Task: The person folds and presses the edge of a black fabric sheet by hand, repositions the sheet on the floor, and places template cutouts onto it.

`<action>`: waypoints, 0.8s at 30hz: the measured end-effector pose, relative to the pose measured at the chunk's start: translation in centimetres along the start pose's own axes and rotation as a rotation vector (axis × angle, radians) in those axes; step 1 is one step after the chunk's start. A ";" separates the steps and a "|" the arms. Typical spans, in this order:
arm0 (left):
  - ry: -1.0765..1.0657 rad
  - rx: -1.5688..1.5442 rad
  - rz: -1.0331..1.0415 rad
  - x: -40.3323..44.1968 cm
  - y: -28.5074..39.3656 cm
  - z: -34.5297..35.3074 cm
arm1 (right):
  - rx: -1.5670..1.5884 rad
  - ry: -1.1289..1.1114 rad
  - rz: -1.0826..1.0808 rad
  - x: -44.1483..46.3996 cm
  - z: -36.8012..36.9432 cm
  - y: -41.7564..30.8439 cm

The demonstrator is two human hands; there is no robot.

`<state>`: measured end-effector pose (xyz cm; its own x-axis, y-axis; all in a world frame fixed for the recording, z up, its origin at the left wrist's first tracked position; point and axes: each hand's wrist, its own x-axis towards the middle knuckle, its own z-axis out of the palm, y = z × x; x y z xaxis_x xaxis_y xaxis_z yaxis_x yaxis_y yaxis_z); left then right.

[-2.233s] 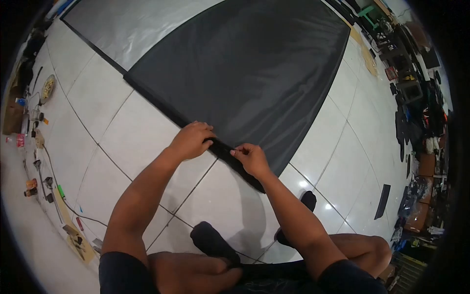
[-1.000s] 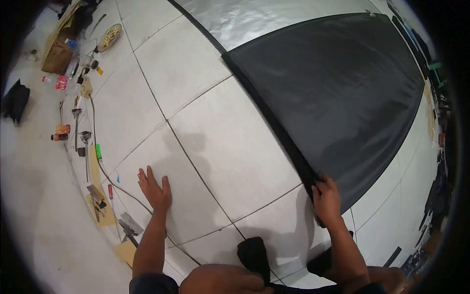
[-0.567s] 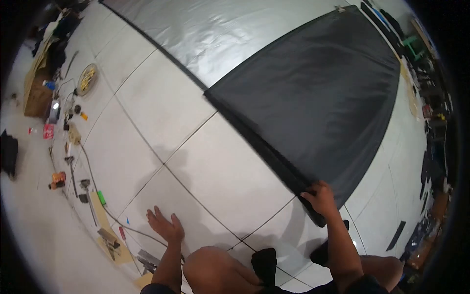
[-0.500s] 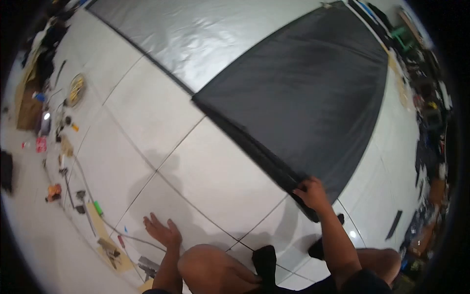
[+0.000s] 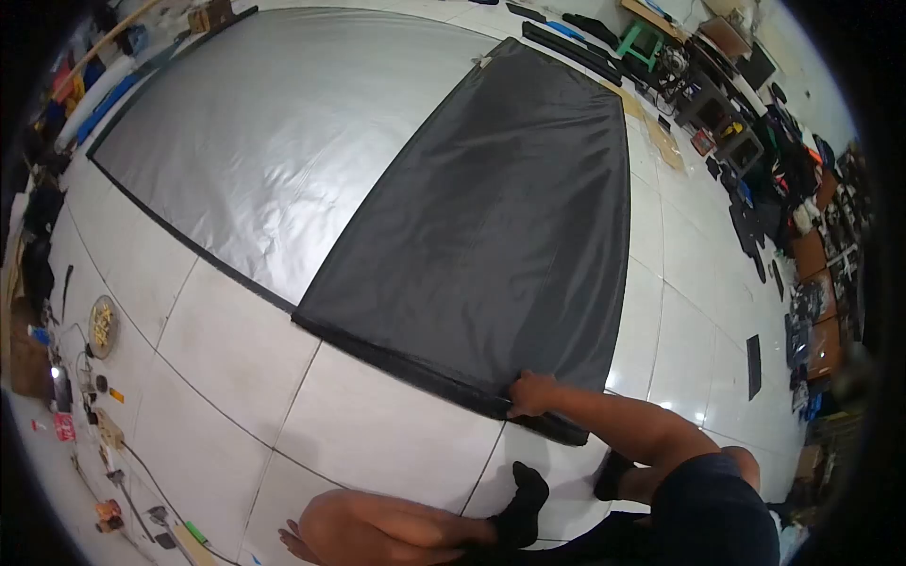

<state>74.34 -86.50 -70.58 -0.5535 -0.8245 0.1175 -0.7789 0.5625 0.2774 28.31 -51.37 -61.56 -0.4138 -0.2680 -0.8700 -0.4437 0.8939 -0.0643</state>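
Observation:
A large dark grey fabric panel (image 5: 472, 217) lies over a silver sheet (image 5: 264, 141) on the tiled floor. Along its near side runs a thick black edge strip (image 5: 406, 363). My right hand (image 5: 535, 393) is closed on that edge near its right end, thumb below and fingers on top. At the bottom left, my left hand (image 5: 300, 542) rests low by my knee, mostly hidden behind it; only some fingers show, apart, with nothing seen in them.
On the left floor are a plate of small yellowish pieces (image 5: 104, 325), a power strip (image 5: 110, 429), a cable and a green item (image 5: 194, 531). A green stool (image 5: 642, 42) stands at the back. Boxes and clutter line the right side. My socked foot (image 5: 522, 505) is near the strip.
The view has turned upward and shows more of the silver sheet. My left hand left the strip earlier and is now beside my knee. My right hand stays at the panel's edge.

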 end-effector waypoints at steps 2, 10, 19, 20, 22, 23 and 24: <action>0.009 0.005 0.098 0.8 0.4 -0.1 | -0.002 0.042 0.013 -0.3 0.2 0.1; 0.197 -0.600 -0.067 1.1 -10.7 9.2 | 0.070 0.038 0.029 -1.8 0.1 -0.5; -0.115 0.219 -0.097 1.0 -0.1 0.9 | 0.065 0.133 0.004 -1.5 1.4 0.1; -0.100 0.209 -0.108 0.9 0.4 0.6 | 0.069 0.165 -0.046 -1.7 1.7 0.1; -0.084 0.197 -0.126 1.3 1.6 -0.4 | 0.095 0.244 -0.056 -2.9 2.1 0.0; -0.101 0.161 -0.132 1.6 2.5 -1.3 | 0.120 0.323 -0.068 -3.3 2.2 -0.2; -0.128 0.127 -0.141 1.6 3.2 -2.0 | 0.111 0.311 -0.065 -3.4 2.4 -0.3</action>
<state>71.52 -86.14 -67.59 -0.4631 -0.8855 -0.0382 -0.8776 0.4521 0.1592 31.82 -49.89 -59.72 -0.6174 -0.4076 -0.6728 -0.3951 0.9003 -0.1829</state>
